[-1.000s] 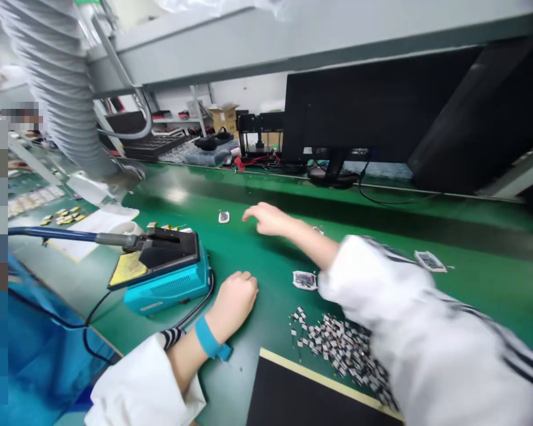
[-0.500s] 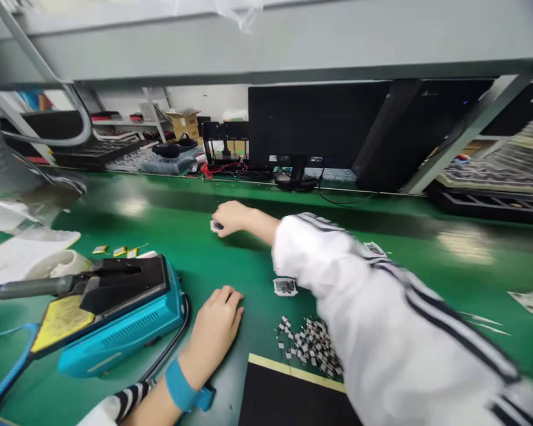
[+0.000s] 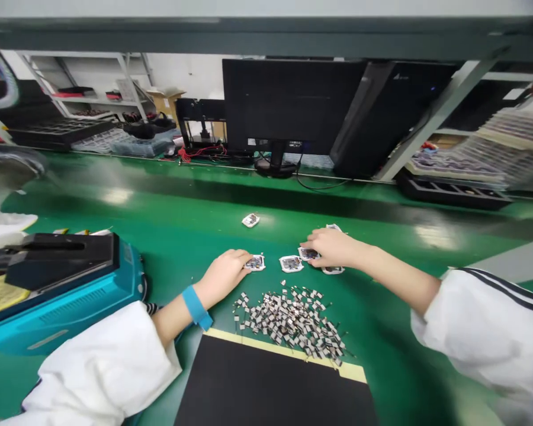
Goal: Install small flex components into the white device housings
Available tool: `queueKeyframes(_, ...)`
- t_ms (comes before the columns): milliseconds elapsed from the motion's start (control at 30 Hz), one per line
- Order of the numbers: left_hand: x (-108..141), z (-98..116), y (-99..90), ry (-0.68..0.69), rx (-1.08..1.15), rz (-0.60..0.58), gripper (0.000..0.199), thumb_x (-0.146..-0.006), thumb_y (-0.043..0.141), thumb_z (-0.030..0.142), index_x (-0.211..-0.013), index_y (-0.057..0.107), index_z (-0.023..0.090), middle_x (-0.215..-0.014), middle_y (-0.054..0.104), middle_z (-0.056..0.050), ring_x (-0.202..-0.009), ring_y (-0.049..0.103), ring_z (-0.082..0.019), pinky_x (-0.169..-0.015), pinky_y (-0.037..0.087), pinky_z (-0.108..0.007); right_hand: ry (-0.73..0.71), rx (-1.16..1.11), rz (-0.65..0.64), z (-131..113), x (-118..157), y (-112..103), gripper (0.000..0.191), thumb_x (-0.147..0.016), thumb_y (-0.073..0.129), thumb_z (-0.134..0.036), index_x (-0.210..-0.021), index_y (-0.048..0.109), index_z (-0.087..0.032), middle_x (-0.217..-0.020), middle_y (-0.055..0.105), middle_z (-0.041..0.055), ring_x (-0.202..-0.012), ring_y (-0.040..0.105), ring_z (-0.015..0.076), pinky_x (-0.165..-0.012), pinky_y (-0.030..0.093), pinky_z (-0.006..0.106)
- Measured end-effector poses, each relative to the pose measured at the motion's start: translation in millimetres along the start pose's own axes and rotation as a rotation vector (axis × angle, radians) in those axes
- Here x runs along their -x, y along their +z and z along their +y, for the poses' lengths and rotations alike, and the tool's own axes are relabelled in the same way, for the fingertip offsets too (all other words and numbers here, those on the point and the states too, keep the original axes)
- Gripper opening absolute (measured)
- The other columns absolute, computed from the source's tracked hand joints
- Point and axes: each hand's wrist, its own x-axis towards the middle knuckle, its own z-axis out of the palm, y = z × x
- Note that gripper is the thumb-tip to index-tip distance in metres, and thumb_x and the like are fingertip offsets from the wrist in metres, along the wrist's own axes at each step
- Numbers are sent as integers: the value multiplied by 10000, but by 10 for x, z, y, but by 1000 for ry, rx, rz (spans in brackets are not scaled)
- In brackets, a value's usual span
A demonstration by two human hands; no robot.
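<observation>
My left hand (image 3: 224, 273), with a blue band at the wrist, has its fingers closed on the left edge of a small white-framed circuit board (image 3: 256, 262) on the green bench. My right hand (image 3: 335, 246) grips another white-framed circuit board (image 3: 308, 254) between thumb and fingers. Between the two hands lies a third board (image 3: 291, 264). One more board (image 3: 250, 220) rests farther back. Two others show partly from behind and below my right hand. Nearer me is a pile of small silvery parts with thin leads (image 3: 288, 316).
A black mat (image 3: 275, 384) with a yellow taped edge lies in front. At left stands a teal soldering station (image 3: 71, 302) with a yellow sponge (image 3: 4, 294). A monitor (image 3: 288, 106) stands at the back, stacked trays (image 3: 462, 171) at back right, and a shelf beam crosses overhead.
My right hand has come back from the far middle of the bench to the boards at right, leaving a board behind there. My left hand has moved forward onto a board. The view has shifted right.
</observation>
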Motion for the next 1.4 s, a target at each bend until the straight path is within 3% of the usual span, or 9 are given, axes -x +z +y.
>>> queueKeyframes(300, -312, 104, 137, 89, 104, 43, 277, -808, 476, 219, -1079, 499, 165, -1075, 545, -48, -975, 487, -187, -891, 391, -326, 50, -130, -31, 43, 332, 35, 426, -727, 583, -443, -1025, 611, -139, -922, 576, 111, -841, 530, 235, -704, 429, 307)
queueKeyframes(367, -311, 111, 151, 95, 117, 51, 266, -810, 474, 224, -1071, 503, 174, -1071, 545, -37, -974, 485, -175, -893, 391, -311, 26, -148, 70, 75, 105, -55, 388, -776, 546, -343, -1099, 561, -129, -1022, 560, 114, -893, 505, 236, -753, 420, 322)
queueKeyframes(467, -275, 94, 159, 99, 125, 63, 321, -814, 480, 241, -1127, 462, 172, -1082, 537, -38, -991, 475, -165, -909, 386, -301, -87, -173, 301, 47, -559, -217, 506, -758, 524, -113, -1249, 408, -154, -1253, 431, 73, -1032, 415, 211, -883, 344, 307)
queueKeyframes(600, -143, 15, 119, 90, 186, 107, 374, -823, 476, 247, -1184, 414, 174, -1135, 503, -56, -1047, 452, -167, -931, 378, -305, -76, -208, 253, -46, -1445, -317, 416, -746, 591, -240, -1148, 512, -171, -1135, 535, 66, -943, 469, 192, -756, 378, 250)
queueKeyframes(700, 46, -44, 32, 174, 292, 90, 243, -847, 437, 221, -1076, 513, 188, -1064, 546, -35, -996, 489, -136, -899, 396, -260, -35, -225, 229, -77, -1613, -278, 297, -724, 616, -293, -982, 609, -146, -953, 606, 88, -891, 505, 198, -708, 369, 239)
queueKeyframes(867, 324, -72, -129, 334, 293, -116, 225, -859, 412, 186, -1012, 576, 198, -1008, 594, -14, -943, 524, -113, -843, 413, -210, 53, -250, 261, 32, -917, -146, 337, -720, 584, -400, -904, 619, -120, -890, 602, 107, -894, 499, 239, -690, 362, 271)
queueKeyframes(1067, 329, -67, -102, 411, 184, -190, 263, -858, 368, 116, -937, 611, 181, -952, 621, -11, -898, 548, -127, -813, 419, -222, 162, -319, 178, 177, 38, 226, 327, -712, 579, -421, -895, 622, -154, -874, 616, 54, -816, 534, 201, -655, 394, 264)
queueKeyframes(1267, 368, -121, -109, 233, 101, -94, 232, -845, 444, 226, -1052, 537, 178, -968, 583, -31, -884, 540, -137, -789, 437, -244, 186, -376, 132, 245, 308, 438, 358, -696, 594, -419, -948, 615, -166, -965, 595, 64, -912, 525, 228, -744, 424, 314)
queueKeyframes(1400, 520, -239, -259, 123, 1, 22, 321, -837, 454, 204, -1157, 453, 186, -1118, 513, -53, -1024, 481, -161, -891, 413, -300, 202, -325, 247, 155, 344, 372, 363, -743, 550, -417, -994, 600, -160, -1044, 549, 94, -974, 500, 253, -799, 429, 367)
